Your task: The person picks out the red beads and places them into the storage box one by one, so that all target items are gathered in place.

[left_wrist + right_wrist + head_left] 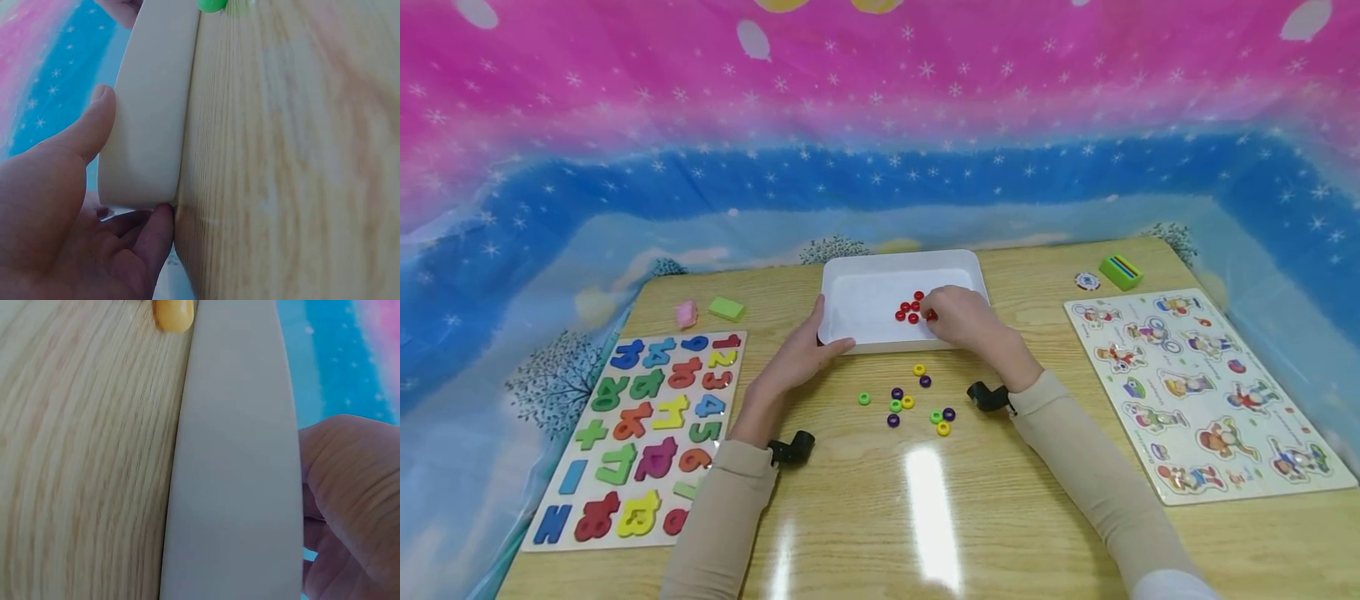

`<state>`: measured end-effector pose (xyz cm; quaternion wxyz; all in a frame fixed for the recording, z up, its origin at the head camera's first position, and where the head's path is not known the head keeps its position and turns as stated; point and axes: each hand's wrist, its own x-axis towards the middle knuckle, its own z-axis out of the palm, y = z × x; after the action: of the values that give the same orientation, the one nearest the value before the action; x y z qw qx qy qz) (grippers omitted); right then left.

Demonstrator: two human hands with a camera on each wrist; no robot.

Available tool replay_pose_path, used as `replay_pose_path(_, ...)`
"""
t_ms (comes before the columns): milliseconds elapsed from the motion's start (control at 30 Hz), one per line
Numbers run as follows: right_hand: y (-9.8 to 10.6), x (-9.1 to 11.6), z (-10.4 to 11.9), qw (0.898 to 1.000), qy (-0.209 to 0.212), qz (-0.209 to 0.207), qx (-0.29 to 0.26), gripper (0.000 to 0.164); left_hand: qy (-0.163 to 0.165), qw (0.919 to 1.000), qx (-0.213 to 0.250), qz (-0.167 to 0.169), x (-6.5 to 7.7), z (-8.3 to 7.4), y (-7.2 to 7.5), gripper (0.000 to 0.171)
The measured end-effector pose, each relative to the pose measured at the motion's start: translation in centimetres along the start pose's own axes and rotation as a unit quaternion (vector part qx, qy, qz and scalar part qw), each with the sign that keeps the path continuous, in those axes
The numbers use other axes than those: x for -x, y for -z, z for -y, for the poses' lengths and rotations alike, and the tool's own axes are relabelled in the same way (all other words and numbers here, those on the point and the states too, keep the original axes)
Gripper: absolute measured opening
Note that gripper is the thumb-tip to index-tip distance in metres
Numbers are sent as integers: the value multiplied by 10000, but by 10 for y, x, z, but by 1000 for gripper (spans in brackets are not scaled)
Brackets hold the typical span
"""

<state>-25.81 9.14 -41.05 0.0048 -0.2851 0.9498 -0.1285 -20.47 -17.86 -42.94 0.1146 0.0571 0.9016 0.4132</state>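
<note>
A white tray (872, 300) lies toward the table's far side, with several red ring beads (905, 307) grouped in its right half. My left hand (805, 350) grips the tray's near left corner; in the left wrist view the thumb lies along the rim and the other fingers wrap the corner low down. Over the tray's right part, my right hand (962, 317) has its fingers curled down, pinching a red bead (932, 316) that shows partly at the fingertips. The tray's wall (237, 456) hides those fingertips in the right wrist view.
In front of the tray lie several green, yellow (943, 428) and purple beads (892, 421). A number puzzle board (568, 537) is at left, with pink (686, 314) and green blocks (727, 308) behind. At right are a picture puzzle board (1180, 417), a chip (1087, 281) and a striped green block (1122, 272).
</note>
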Motion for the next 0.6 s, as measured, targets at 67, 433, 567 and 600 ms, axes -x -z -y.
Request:
replay_pose_path(67, -1, 0, -1, 10000, -39, -43, 12, 15, -32, 10000, -16, 14, -1, 0, -1, 96)
replay_pose_path(433, 12, 13, -11, 9994, -169, -294, -69, 17, -3, 9999, -86, 70, -4, -2, -3, 98)
replay_pose_path(567, 23, 25, -18, 9984, -340, -384, -219, 20, -132, 9999, 93, 53, -2, -2, 0, 96)
replay_pose_path(600, 26, 29, -20, 9979, -419, -416, -261, 21, -180, 9996, 213, 39, 0, -1, 1, 96)
